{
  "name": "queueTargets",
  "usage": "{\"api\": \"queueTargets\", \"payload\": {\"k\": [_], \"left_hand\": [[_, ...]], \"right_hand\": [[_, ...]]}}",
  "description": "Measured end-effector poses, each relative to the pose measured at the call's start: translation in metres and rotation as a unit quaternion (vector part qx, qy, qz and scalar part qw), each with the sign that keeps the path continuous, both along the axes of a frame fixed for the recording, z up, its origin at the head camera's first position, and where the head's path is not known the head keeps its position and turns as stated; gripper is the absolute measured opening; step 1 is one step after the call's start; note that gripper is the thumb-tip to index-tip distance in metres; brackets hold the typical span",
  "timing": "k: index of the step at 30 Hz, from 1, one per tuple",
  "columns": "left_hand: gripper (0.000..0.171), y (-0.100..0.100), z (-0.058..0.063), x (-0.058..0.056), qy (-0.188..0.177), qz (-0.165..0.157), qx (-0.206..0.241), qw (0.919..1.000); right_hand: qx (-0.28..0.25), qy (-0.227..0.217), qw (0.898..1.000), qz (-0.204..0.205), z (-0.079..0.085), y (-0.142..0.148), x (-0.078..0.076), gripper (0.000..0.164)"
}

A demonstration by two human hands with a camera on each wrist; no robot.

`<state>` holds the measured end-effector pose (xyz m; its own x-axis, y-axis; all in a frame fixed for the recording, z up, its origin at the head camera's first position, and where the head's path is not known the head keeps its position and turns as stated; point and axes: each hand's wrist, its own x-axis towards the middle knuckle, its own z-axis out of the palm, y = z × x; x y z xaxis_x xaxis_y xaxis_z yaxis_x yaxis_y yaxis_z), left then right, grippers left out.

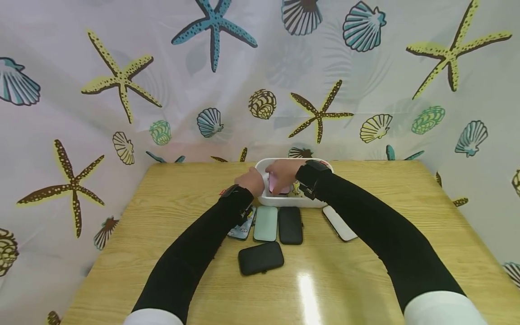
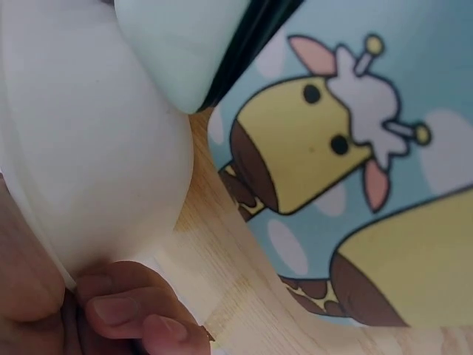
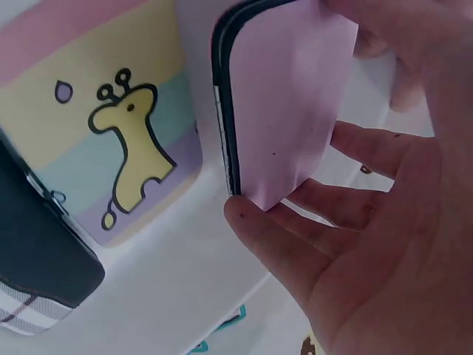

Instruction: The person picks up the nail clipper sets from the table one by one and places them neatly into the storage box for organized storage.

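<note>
A white oval-cornered bin (image 1: 292, 201) stands toward the back of the table. My left hand (image 1: 250, 181) grips its left rim, fingers curled against the outer wall (image 2: 96, 148). Inside the bin, my right hand (image 1: 283, 174) holds a slim pink clasp case (image 3: 288, 103) by its edges, tilted upright. Beside it in the bin lie a striped giraffe case (image 3: 129, 133) and a dark case (image 3: 44, 222). Close under my left wrist is a blue giraffe case (image 2: 310, 148), with a mint case (image 1: 266, 224) right next to it.
On the wooden table (image 1: 195, 180), a black case (image 1: 290, 225) stands beside the mint one, and another black case (image 1: 261, 258) lies nearer me. A white case (image 1: 340, 223) lies to the right, near my right forearm. Behind the table hangs a seashell-printed cloth (image 1: 243, 90).
</note>
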<state>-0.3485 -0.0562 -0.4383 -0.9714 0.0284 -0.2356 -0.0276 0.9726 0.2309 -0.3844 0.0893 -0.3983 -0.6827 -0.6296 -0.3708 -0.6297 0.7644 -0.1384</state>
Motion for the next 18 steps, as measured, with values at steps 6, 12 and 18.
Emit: {"api": "queueTargets", "payload": {"k": [6, 12, 18], "left_hand": [[0.042, 0.000, 0.004, 0.006, 0.018, 0.001, 0.012, 0.9998], [0.043, 0.000, 0.003, 0.004, 0.007, -0.002, 0.009, 0.9999], [0.045, -0.001, 0.004, 0.004, 0.000, -0.001, 0.007, 1.0000]], "right_hand": [[0.016, 0.017, 1.000, 0.012, -0.018, -0.005, -0.008, 0.082], [-0.001, 0.028, 0.999, 0.018, -0.045, -0.003, -0.022, 0.072], [-0.001, 0.021, 0.999, 0.043, -0.041, -0.004, -0.019, 0.068]]}}
